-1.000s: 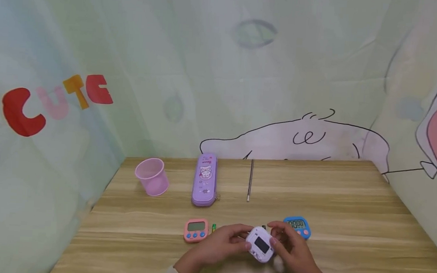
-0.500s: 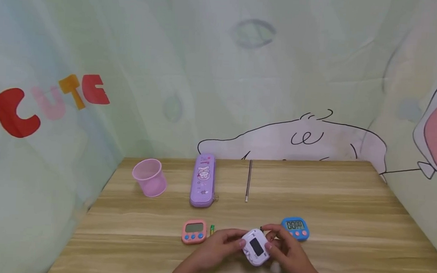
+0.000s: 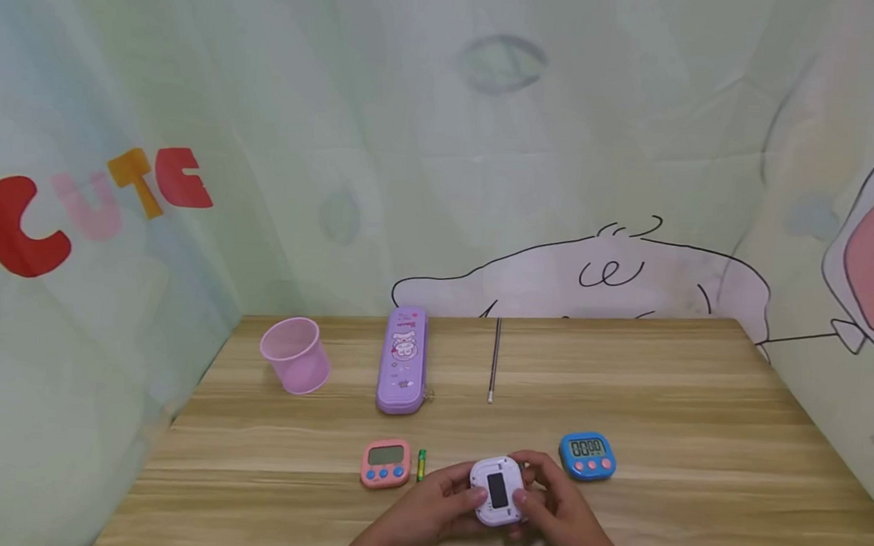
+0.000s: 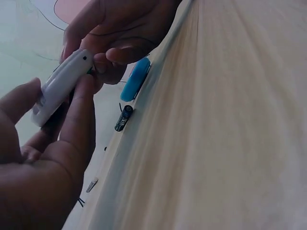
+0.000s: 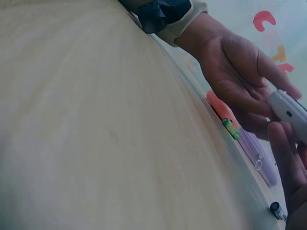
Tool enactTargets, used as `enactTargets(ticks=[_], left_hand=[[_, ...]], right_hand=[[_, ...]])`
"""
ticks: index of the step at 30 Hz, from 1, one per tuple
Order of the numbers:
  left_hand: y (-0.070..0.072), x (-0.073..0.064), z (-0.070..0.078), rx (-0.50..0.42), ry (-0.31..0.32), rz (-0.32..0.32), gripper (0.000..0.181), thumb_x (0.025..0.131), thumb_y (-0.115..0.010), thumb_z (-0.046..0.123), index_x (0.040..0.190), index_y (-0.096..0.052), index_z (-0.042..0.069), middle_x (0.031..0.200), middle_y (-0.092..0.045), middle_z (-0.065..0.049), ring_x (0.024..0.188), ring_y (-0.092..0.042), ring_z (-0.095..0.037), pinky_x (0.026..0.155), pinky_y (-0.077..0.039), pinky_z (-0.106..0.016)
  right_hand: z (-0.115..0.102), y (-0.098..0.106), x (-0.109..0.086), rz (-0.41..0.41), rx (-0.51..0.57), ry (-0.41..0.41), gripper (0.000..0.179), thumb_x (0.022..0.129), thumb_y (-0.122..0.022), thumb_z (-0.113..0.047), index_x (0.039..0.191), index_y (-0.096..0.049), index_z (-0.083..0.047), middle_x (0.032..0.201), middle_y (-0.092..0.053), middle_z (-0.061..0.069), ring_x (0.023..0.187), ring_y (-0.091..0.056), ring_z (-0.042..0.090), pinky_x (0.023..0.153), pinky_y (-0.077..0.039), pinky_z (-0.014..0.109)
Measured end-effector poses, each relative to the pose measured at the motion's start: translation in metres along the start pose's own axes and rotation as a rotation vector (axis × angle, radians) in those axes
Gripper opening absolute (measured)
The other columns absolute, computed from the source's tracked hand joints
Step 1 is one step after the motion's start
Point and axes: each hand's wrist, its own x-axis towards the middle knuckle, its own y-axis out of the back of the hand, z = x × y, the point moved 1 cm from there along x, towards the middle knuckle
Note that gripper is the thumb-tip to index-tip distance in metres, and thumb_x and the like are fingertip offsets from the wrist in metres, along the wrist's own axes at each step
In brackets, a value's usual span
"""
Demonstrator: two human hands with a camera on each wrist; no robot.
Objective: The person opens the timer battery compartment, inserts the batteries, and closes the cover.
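Both hands hold a white timer [image 3: 497, 490] low over the table, its face with a dark rectangle turned up. My left hand [image 3: 426, 506] pinches its left edge between thumb and fingers. On the opposite edge, my right hand [image 3: 563, 515] grips with the thumb on top and fingers behind. The left wrist view shows the timer [image 4: 62, 86] edge-on between both hands' fingertips; its underside is mostly hidden. Beyond the hands lies a dark battery [image 4: 123, 118]. A green battery [image 3: 421, 465] lies left of my left hand, beside a pink timer [image 3: 386, 463].
A blue timer [image 3: 587, 456] lies right of the hands. Farther back on the wooden table [image 3: 663, 387] are a pink cup [image 3: 297, 356], a purple pencil case [image 3: 403, 361] and a dark pencil [image 3: 495, 360]. A printed curtain [image 3: 415, 138] stands behind the table.
Both hands have shifted left with the white timer, which has turned from tilted to nearly straight. More of the green battery and blue timer shows.
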Motion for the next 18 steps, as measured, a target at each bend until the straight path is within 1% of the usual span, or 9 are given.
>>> enactTargets(ticks=[3,5,7,10,12,13,15,18], left_hand=[[0.002,-0.002,-0.002,0.004,0.007,0.010,0.051,0.099,-0.057,0.015,0.141,-0.041,-0.009,0.131,-0.055,-0.021,0.111,-0.061,-0.028,0.095,-0.052,-0.040],[0.003,-0.002,-0.003,0.009,0.011,0.008,0.050,0.099,-0.057,0.016,0.140,-0.042,-0.010,0.130,-0.056,-0.021,0.110,-0.061,-0.027,0.094,-0.053,-0.039],[0.005,-0.002,-0.005,0.010,0.011,-0.003,0.049,0.100,-0.057,0.016,0.139,-0.044,-0.010,0.129,-0.056,-0.021,0.110,-0.061,-0.026,0.094,-0.053,-0.039],[0.006,-0.001,-0.008,0.018,0.005,-0.027,0.047,0.100,-0.056,0.015,0.136,-0.046,-0.012,0.127,-0.058,-0.021,0.110,-0.061,-0.025,0.094,-0.052,-0.039],[0.007,0.000,-0.010,0.020,0.002,-0.045,0.045,0.100,-0.056,0.015,0.135,-0.047,-0.012,0.127,-0.059,-0.021,0.110,-0.061,-0.025,0.095,-0.052,-0.039],[0.007,0.000,-0.012,0.021,0.000,-0.056,0.045,0.100,-0.056,0.014,0.135,-0.047,-0.012,0.127,-0.059,-0.021,0.110,-0.061,-0.025,0.095,-0.052,-0.039],[0.008,0.001,-0.014,0.026,0.001,-0.065,0.044,0.100,-0.055,0.014,0.134,-0.048,-0.012,0.126,-0.059,-0.021,0.110,-0.062,-0.026,0.095,-0.052,-0.039],[0.007,0.002,-0.014,0.023,0.005,-0.071,0.044,0.100,-0.055,0.014,0.135,-0.048,-0.012,0.126,-0.059,-0.021,0.110,-0.062,-0.026,0.095,-0.052,-0.039]], right_hand=[[0.002,-0.003,0.002,-0.019,-0.053,-0.005,0.041,0.101,-0.051,-0.011,0.139,-0.037,-0.003,0.109,-0.052,0.022,0.083,-0.067,0.024,0.066,-0.060,0.046],[0.003,-0.004,0.002,-0.021,-0.130,0.005,0.038,0.102,-0.050,-0.012,0.138,-0.038,-0.005,0.106,-0.057,0.020,0.083,-0.066,0.021,0.065,-0.061,0.042],[0.004,-0.003,0.002,-0.016,-0.204,0.002,0.037,0.103,-0.049,-0.015,0.138,-0.040,-0.007,0.106,-0.062,0.015,0.087,-0.065,0.018,0.071,-0.059,0.036],[0.004,-0.002,0.003,-0.010,-0.280,-0.044,0.037,0.104,-0.047,-0.023,0.139,-0.041,-0.011,0.104,-0.070,0.004,0.093,-0.065,0.015,0.080,-0.054,0.026],[0.004,-0.001,0.004,-0.019,-0.286,-0.083,0.040,0.104,-0.046,-0.028,0.140,-0.040,-0.013,0.104,-0.071,0.001,0.095,-0.064,0.015,0.084,-0.051,0.023],[0.004,-0.001,0.004,-0.026,-0.289,-0.094,0.041,0.104,-0.046,-0.029,0.141,-0.039,-0.013,0.101,-0.072,0.000,0.092,-0.065,0.015,0.081,-0.052,0.023],[0.004,-0.002,0.005,-0.032,-0.298,-0.093,0.040,0.104,-0.046,-0.030,0.141,-0.040,-0.013,0.100,-0.072,0.000,0.091,-0.065,0.014,0.079,-0.053,0.023],[0.004,-0.003,0.006,-0.032,-0.329,-0.073,0.036,0.104,-0.047,-0.031,0.137,-0.045,-0.016,0.104,-0.069,0.001,0.092,-0.064,0.014,0.079,-0.053,0.024]])
